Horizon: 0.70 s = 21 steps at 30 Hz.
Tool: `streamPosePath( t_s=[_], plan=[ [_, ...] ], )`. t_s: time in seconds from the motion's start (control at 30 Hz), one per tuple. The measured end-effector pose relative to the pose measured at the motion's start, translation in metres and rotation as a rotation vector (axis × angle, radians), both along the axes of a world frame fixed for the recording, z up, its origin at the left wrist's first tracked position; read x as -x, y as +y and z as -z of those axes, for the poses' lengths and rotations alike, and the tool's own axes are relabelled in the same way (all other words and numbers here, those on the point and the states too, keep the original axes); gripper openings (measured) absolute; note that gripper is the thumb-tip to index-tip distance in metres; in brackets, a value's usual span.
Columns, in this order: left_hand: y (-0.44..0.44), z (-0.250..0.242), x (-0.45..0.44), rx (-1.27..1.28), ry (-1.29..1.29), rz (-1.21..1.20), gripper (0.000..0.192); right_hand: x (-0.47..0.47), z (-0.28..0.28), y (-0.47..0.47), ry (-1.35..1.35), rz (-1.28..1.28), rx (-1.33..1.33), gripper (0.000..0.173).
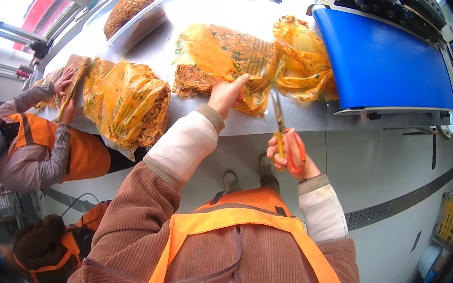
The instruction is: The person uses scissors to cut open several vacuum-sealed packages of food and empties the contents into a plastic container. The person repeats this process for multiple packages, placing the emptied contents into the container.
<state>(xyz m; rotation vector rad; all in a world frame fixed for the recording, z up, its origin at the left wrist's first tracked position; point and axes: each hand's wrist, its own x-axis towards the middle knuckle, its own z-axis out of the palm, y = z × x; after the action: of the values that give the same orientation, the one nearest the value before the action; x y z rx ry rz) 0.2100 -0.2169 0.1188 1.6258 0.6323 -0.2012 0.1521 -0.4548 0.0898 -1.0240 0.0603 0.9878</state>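
Note:
My left hand [227,93] grips the front part of a printed, orange-stained plastic bag [236,54] around a block of shredded reddish-brown material [193,80]. In my right hand [294,153] are scissors [279,112] with orange-red and yellow handle loops. Their blades point towards the bag's right end; whether they touch it I cannot tell. Another crumpled, stained plastic bag [304,62] lies just right of the first. Further left, a large bagged block [130,105] rests near the table edge, its brown material exposed at the right side.
A metal table [229,121] carries a clear plastic tub [143,27] with a brown mass inside. On the right stands a blue conveyor belt [386,63]. A co-worker in an orange apron [86,155] handles a bagged block at left; another person [47,247] is behind, lower left.

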Motion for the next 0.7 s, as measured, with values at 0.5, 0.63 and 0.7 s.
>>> streamPosePath(
  t_s=[0.5,0.63,0.7],
  plan=[
    [-0.030,-0.026,-0.032,0.082,-0.063,-0.078,0.020,0.055,0.024,0.043,0.208,0.062,-0.333,0.082],
    [-0.030,-0.027,-0.028,0.076,-0.045,-0.006,0.019,0.052,0.024,0.055,0.218,0.088,-0.360,0.080],
    [-0.031,-0.028,-0.023,0.035,-0.033,-0.019,0.019,0.047,0.024,0.064,0.187,0.112,-0.403,0.080]
  ],
)
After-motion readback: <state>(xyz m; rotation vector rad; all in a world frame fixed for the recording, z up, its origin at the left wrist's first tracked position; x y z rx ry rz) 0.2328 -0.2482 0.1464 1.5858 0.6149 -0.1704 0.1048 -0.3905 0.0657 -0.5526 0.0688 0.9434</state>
